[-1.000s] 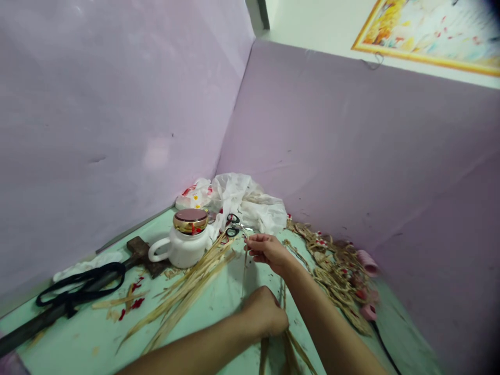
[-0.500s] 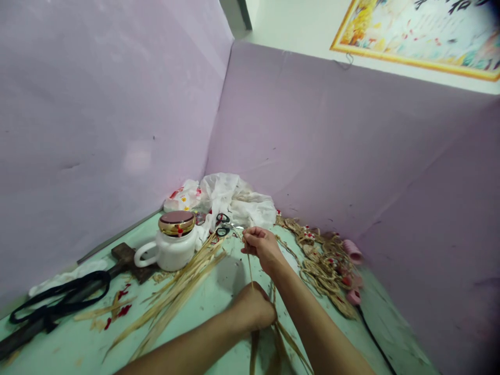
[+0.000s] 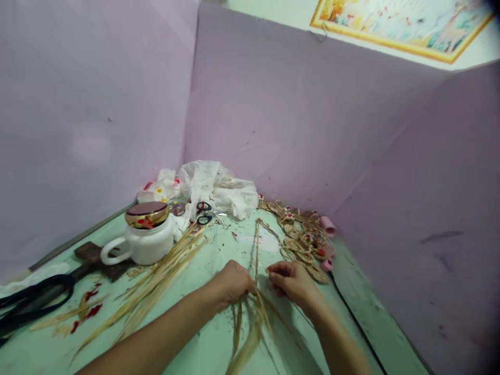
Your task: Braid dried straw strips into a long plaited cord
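My left hand is closed around a narrow braided straw cord, just below the middle of the table. From the grip the cord runs away from me, then bends over to the right towards a coiled pile. Loose straw strands fan out below the fist towards me. Beside it on the right, my right hand has its thumb and fingers pinched together, a little apart from the cord. A thin strand shows under that wrist, but what the fingertips hold is too small to tell.
Long straw strips lie left of my hands, by a white mug with a gold-rimmed lid. Scissors rest near a white plastic bag. Coiled braid, a pink spool and a hammer-like tool lie about.
My right hand has come down and towards me from above the left fist, away from the taut strand it held. The view has shifted right, and the braided cord is now in sight.
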{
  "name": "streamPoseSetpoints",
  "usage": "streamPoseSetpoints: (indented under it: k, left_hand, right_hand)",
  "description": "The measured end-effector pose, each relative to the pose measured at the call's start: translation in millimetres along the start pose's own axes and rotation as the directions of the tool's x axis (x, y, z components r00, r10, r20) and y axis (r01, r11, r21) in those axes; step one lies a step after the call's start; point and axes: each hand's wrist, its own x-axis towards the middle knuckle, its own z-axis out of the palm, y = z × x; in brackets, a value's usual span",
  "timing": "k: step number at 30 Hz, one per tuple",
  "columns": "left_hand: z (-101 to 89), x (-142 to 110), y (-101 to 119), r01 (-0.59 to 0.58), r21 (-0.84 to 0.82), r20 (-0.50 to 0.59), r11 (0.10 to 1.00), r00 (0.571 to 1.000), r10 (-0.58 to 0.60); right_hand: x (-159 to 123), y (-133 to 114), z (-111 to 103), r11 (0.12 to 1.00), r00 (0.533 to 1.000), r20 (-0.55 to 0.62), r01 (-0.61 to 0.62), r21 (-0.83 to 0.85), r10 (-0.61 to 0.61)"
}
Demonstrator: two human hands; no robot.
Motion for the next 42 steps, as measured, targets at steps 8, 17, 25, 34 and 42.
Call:
streamPoseSetpoints:
  k: [8, 17, 25, 34, 42]
  left_hand:
    - [-0.5, -10, 8, 0.088, 0.074, 0.026, 0.993, 0.996, -0.091]
    - [1.3, -11, 11, 0.098, 0.088, 0.02, 0.991, 0.995, -0.1]
    - [5.5, -9, 6, 0.043, 0.139, 0.024, 0.989, 0.999, -0.046]
    - [0.6, -5, 4, 0.002, 0.077, 0.029, 0.997, 1.0, -0.004]
    - [3.1, -7, 4, -0.023, 0.038, 0.01, 0.999, 1.0, 0.023]
  right_hand:
    - [-16, 20, 16, 0.991, 0.991, 0.131, -0.019, 0.131, 0.002]
    - [-20, 16, 12, 0.997, 0.988, 0.138, 0.072, -0.017, -0.069]
    - [-19, 18, 13, 0.992, 0.994, 0.085, 0.083, -0.097, -0.075]
    - [-18, 14, 6, 0.95, 0.963, 0.253, 0.008, 0.313, -0.091]
    - [-20, 17, 14, 0.89, 0.973, 0.231, -0.105, 0.444, -0.001]
